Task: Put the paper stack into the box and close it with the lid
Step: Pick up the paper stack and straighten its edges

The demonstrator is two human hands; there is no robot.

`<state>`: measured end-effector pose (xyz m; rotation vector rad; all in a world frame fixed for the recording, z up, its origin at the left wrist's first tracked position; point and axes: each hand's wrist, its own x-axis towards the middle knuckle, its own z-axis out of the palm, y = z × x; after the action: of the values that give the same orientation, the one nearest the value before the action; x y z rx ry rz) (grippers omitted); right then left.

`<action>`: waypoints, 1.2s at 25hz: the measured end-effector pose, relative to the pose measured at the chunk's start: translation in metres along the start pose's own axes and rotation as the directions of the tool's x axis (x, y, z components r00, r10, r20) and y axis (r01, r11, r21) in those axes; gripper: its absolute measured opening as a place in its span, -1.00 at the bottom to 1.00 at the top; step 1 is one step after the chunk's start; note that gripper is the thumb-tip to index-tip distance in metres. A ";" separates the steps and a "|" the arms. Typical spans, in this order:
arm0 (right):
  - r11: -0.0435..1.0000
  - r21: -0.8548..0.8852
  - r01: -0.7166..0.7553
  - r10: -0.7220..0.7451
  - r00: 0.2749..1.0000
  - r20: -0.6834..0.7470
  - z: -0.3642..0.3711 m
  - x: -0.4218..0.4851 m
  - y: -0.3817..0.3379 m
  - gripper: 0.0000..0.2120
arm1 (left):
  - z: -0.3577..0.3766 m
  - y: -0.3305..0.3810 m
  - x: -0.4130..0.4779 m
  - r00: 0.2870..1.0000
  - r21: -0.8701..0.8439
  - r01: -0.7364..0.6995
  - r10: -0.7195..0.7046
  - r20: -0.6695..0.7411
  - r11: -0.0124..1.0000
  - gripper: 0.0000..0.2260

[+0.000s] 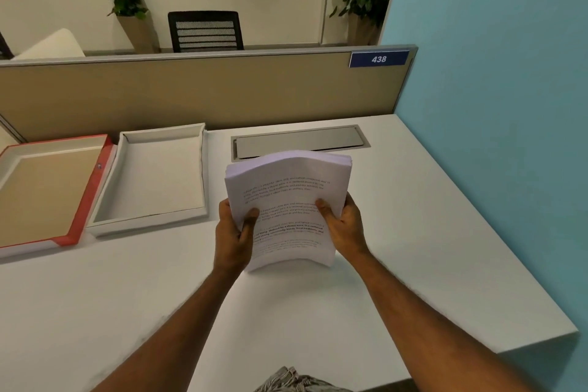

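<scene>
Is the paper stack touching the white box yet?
Apart. The head view shows the paper stack held right of the white box, bare desk between them.

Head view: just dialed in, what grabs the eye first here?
The paper stack stands out, held above the white desk at centre, bowed, with the left hand and right hand gripping its sides. To its left sits the open white box, empty, and beyond it the red-edged lid lying inside-up.

Printed paper stack (288, 200) bowed, lifted off the desk — white box (159, 219) open, red-edged lid (79, 219) beside it.
</scene>
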<state>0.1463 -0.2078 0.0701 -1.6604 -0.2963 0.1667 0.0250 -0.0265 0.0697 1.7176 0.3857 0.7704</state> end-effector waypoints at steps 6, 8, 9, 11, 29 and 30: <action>0.990 0.087 0.112 -0.100 0.986 -0.131 0.005 0.004 -0.051 -0.58 | 0.006 0.054 0.029 0.983 -0.081 -0.022 0.007 -0.181 0.997 -0.55; 0.993 0.056 0.101 -0.087 0.976 -0.200 0.009 0.010 -0.068 -0.63 | 0.012 0.068 0.039 0.959 -0.083 0.092 -0.111 -0.260 0.992 -0.51; 0.996 0.035 0.087 -0.077 0.970 -0.229 0.011 0.012 -0.074 -0.64 | 0.014 0.072 0.041 0.944 -0.084 0.145 -0.164 -0.286 0.986 -0.54; 0.998 0.006 0.057 -0.053 0.956 -0.288 0.014 0.015 -0.079 -0.65 | 0.020 0.074 0.040 0.918 -0.082 0.206 -0.222 -0.327 0.975 -0.64; 0.987 -0.126 0.101 -0.095 0.994 0.047 -0.014 -0.005 0.009 -0.48 | -0.002 0.001 -0.019 0.999 0.068 0.033 -0.034 0.024 0.997 -0.45; 0.981 -0.173 0.090 -0.078 0.994 0.078 -0.017 -0.008 0.021 -0.48 | -0.005 -0.008 -0.024 0.997 0.107 0.039 -0.046 0.061 0.993 -0.45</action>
<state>0.1451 -0.2287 0.0507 -1.8162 -0.4451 0.1392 0.0051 -0.0350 0.0554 1.8225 0.4245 0.6734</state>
